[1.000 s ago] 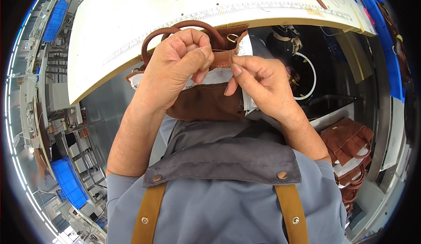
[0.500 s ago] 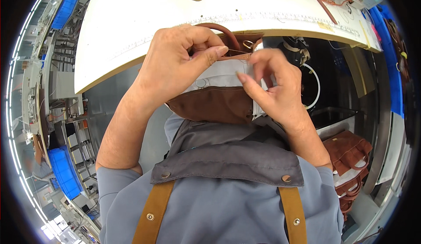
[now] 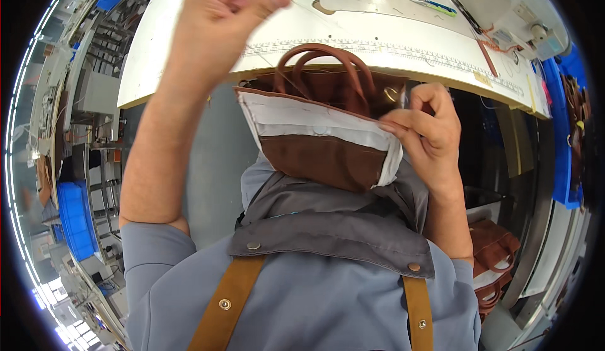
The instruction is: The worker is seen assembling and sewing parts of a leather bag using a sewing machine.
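Pinched left hand, curled right hand

The brown bag is held at its upper right corner, near the edge of the white table. Its mouth is open, and the front rim slopes down toward the right. Two curved handles stand up. Below this rim runs a white band; a gold-coloured ring shows at the right. A thin thread stretches above the table.
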